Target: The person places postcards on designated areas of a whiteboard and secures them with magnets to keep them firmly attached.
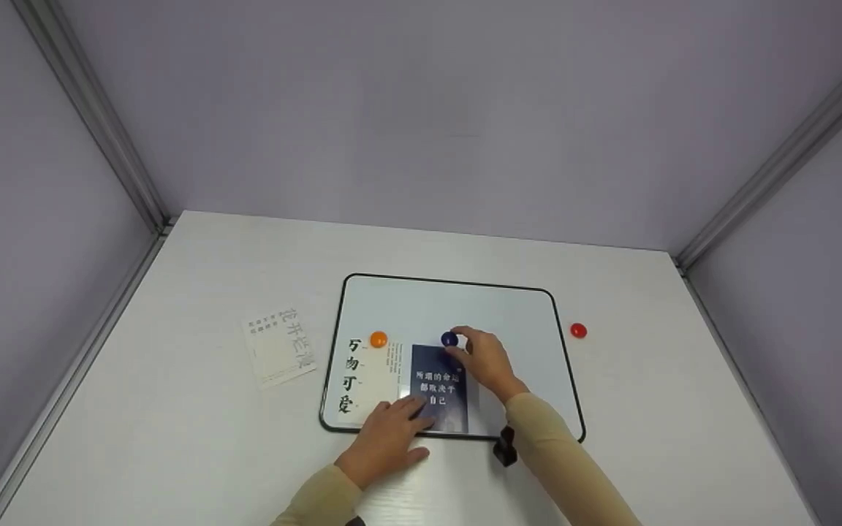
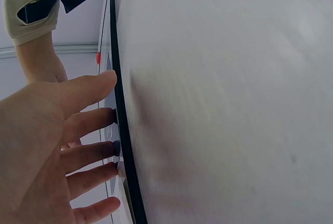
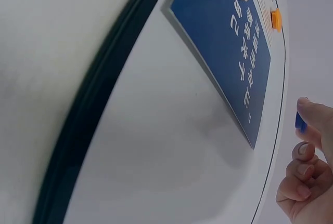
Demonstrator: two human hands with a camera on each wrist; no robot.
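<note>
My right hand (image 1: 487, 359) pinches a round dark blue magnet (image 1: 449, 339) between thumb and finger, at the top edge of a dark blue card (image 1: 439, 420). In the right wrist view, the blue magnet (image 3: 301, 123) appears raised off the board. With fingers spread, my left hand (image 1: 384, 440) rests on the lower left part of the blue card, its thumb off the board's near edge. To the left lies a cream card (image 1: 377, 380) with large black characters, and an orange magnet (image 1: 378, 339) sits at its top edge. Both cards lie on a black-framed whiteboard (image 1: 494, 307).
A red magnet (image 1: 579, 330) lies on the white table (image 1: 655, 409) just right of the whiteboard. Left of the board is a pale card (image 1: 280, 347) with grey characters, slightly turned. Grey-lilac walls (image 1: 421, 131) stand at the back and both sides.
</note>
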